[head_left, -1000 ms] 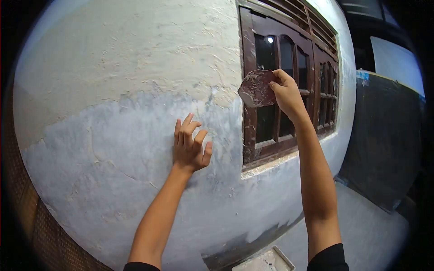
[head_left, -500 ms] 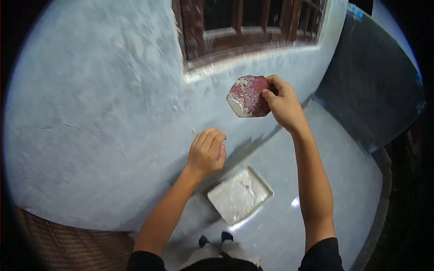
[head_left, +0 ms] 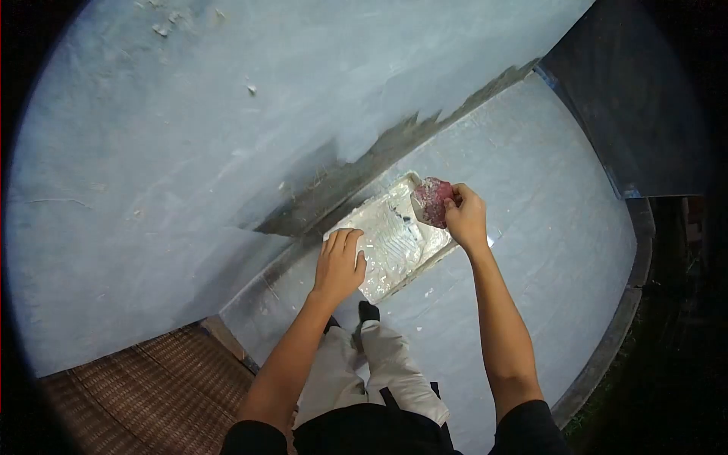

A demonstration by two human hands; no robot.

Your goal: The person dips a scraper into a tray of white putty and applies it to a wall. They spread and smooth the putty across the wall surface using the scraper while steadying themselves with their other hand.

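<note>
My right hand (head_left: 466,216) pinches a red putty spreader (head_left: 434,203) by its right side. Whitish paste cakes the spreader's face and left edge. Below it a paint tray (head_left: 415,274) sits on the floor, its inside coated with wet off-white paste and ridged in the middle. The spreader overlaps the tray's far right corner in this view. My left hand (head_left: 340,262) holds nothing; its fingers are loosely bent, the thumb apart, and it overlaps the tray's left edge.
A pale blue-grey wall (head_left: 189,136) runs along the left, with a dark unpainted strip (head_left: 409,136) at its foot. Brown woven wicker (head_left: 152,394) stands lower left. A dark panel (head_left: 629,98) rises at upper right. The floor's edge (head_left: 641,250) curves along the right.
The view has tipped down from the window to the floor. My right hand has lowered the spreader from in front of the wall to over the tray. My left hand has come to the tray's edge.
</note>
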